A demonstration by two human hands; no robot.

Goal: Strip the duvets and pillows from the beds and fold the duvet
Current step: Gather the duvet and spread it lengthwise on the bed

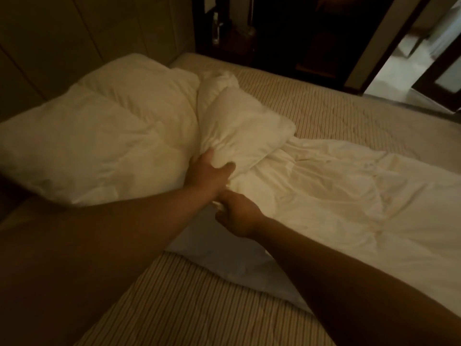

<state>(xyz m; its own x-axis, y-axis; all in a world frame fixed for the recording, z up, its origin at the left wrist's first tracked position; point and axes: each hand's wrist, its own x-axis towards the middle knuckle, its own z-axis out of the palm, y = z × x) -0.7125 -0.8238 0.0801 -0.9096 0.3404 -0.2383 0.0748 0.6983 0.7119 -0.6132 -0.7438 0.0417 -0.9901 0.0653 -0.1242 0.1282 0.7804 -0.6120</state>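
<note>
White duvet [249, 136]: left hand [207, 171] grips its bunched end, right hand [237, 216] apparently pinches cloth below, likely for pulling it off the bed [324, 101].

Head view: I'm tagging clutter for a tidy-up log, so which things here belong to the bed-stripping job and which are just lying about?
Job:
white crumpled duvet
large white puffy pillow
smaller white pillow, gripped by the left hand
right hand, pinching white fabric
beige striped mattress

Lying about:
clear bottle on the dark shelf
open doorway
</note>
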